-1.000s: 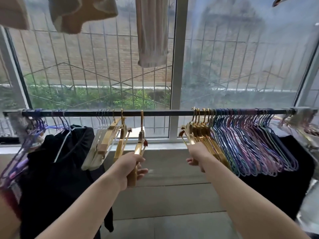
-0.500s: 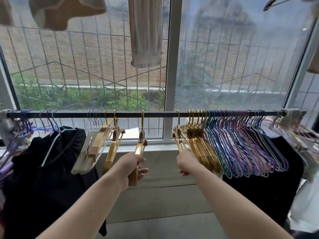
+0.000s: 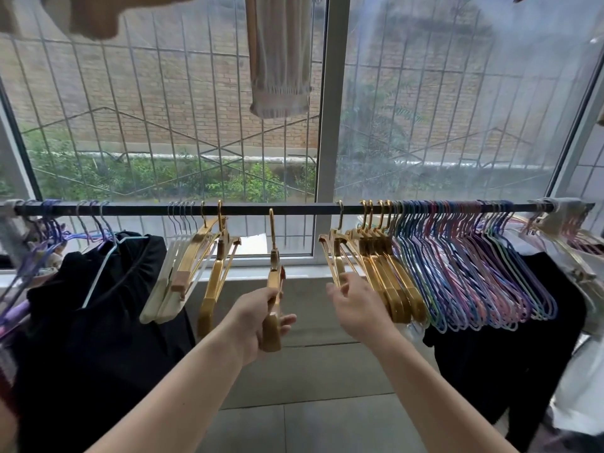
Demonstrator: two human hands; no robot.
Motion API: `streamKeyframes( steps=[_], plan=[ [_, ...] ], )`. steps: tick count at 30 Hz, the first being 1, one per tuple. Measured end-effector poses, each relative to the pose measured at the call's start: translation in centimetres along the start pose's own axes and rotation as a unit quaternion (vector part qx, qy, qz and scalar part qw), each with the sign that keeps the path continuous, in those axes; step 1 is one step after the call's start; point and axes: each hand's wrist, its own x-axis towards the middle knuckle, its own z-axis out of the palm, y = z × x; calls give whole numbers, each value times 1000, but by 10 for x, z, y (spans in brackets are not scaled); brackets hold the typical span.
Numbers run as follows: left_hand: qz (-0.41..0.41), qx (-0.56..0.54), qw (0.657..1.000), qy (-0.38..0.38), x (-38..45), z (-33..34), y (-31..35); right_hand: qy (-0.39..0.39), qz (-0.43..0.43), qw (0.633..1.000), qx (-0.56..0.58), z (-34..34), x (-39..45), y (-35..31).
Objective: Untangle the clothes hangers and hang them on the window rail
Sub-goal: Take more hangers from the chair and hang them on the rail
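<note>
One gold hanger (image 3: pixel 274 282) hangs alone at mid black rail (image 3: pixel 294 209); more gold hangers (image 3: pixel 379 273) and coloured wire hangers (image 3: pixel 474 273) crowd its right half.

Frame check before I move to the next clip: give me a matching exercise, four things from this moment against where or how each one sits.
Things:
1. left hand
2. right hand
3. black garment
4. pastel wire hangers

States:
A. packed together on the right part of the rail
B. grips a lone gold hanger hooked mid-rail
C. hangs at the left end
D. fingers spread, by the right-hand gold bunch

Pairs: 1-B, 2-D, 3-C, 4-A
</note>
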Motion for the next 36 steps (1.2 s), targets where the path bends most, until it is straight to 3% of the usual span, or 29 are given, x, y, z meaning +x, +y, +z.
streamKeyframes(
  steps=[1, 2, 4, 6, 9, 12, 17, 23, 30, 36],
  plan=[
    [-13, -15, 999, -28, 2, 5, -4, -96, 27, 986, 131, 0, -11, -11],
    [-24, -21, 998, -53, 3, 13, -7, -191, 59, 951, 237, 1, -20, -20],
    [-25, -11, 997, -78, 1, 29, -12, -281, 81, 902, 318, 4, -30, -25],
    [-21, 5, 996, -87, 0, 42, -17, -239, 73, 926, 283, 11, -31, -19],
    [11, 62, 994, -92, 2, 51, -23, -122, 58, 981, 136, 23, -28, -9],
    [52, 137, 985, -92, 4, 43, -22, -84, 65, 987, 121, 37, -21, -3],
    [82, 164, 983, -14, 5, 7, -2, -4, 85, 993, 80, 36, 18, -13],
    [89, 136, 986, 36, 9, -37, 18, 8, 115, 988, 99, 40, 37, -34],
    [82, 129, 988, 25, 0, -47, 10, 19, 120, 991, 64, 47, 37, -26],
    [72, 134, 988, 18, 3, -49, 6, -24, 200, 969, 145, 35, 63, -34]
  ],
)
